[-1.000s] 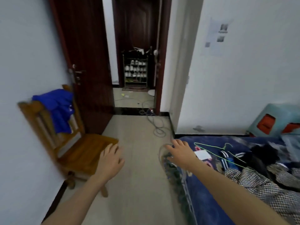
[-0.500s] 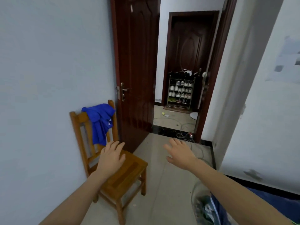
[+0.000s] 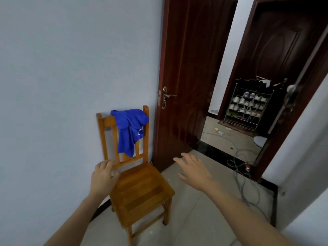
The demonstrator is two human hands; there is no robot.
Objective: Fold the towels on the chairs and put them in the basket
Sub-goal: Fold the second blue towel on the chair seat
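A blue towel (image 3: 129,129) hangs bunched over the top rail of a small wooden chair (image 3: 142,189) that stands against the pale wall. My left hand (image 3: 103,174) is stretched out in front of the chair's back slats, below the towel, fingers apart and holding nothing. My right hand (image 3: 193,170) reaches forward to the right of the chair, over the floor, also spread and empty. Neither hand touches the towel. No basket is in view.
A dark brown door (image 3: 184,77) stands open just right of the chair. Beyond the doorway are a shoe rack (image 3: 248,107) and a second dark door. Grey cables (image 3: 243,183) trail across the tiled floor at the right.
The view has swung left and closer, off the bed and onto the chair. Both hands have stayed outstretched and empty as the chair grew nearer.
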